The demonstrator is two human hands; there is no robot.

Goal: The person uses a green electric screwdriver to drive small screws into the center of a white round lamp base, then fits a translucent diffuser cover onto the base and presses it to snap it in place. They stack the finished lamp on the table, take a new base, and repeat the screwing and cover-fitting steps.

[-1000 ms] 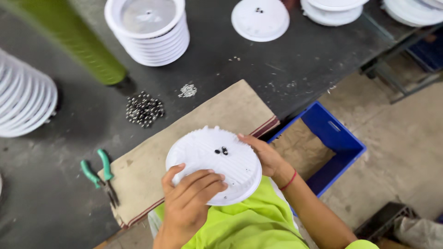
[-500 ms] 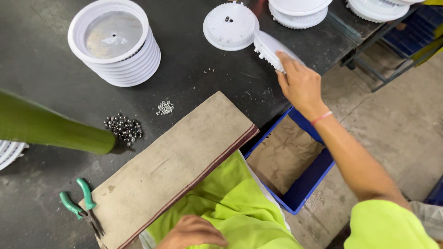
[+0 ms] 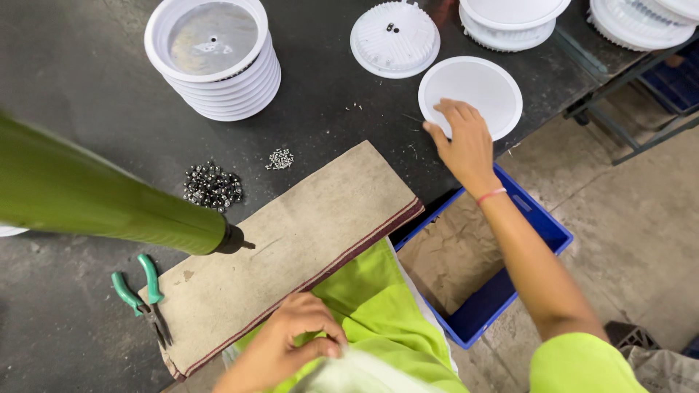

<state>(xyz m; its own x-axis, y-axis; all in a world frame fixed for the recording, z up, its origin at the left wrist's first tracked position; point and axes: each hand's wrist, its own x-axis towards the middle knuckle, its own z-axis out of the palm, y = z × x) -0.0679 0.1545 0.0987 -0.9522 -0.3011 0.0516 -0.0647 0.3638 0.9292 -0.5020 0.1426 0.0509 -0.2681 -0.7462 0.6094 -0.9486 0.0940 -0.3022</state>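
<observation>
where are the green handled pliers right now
In the head view, the green-handled pliers lie on the dark table at lower left, just off the left end of the tan board, below the big green tube.

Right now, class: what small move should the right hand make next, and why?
Probably close the right hand on the flat white disc and lift it: the fingertips already rest on its near edge, and the padded board lies bare by the left hand.

The right hand [image 3: 462,142] is resting on the flat white round plastic disc [image 3: 473,94], which is lying on the dark table [image 3: 87,94] behind the brown rectangular board [image 3: 291,240].
</observation>
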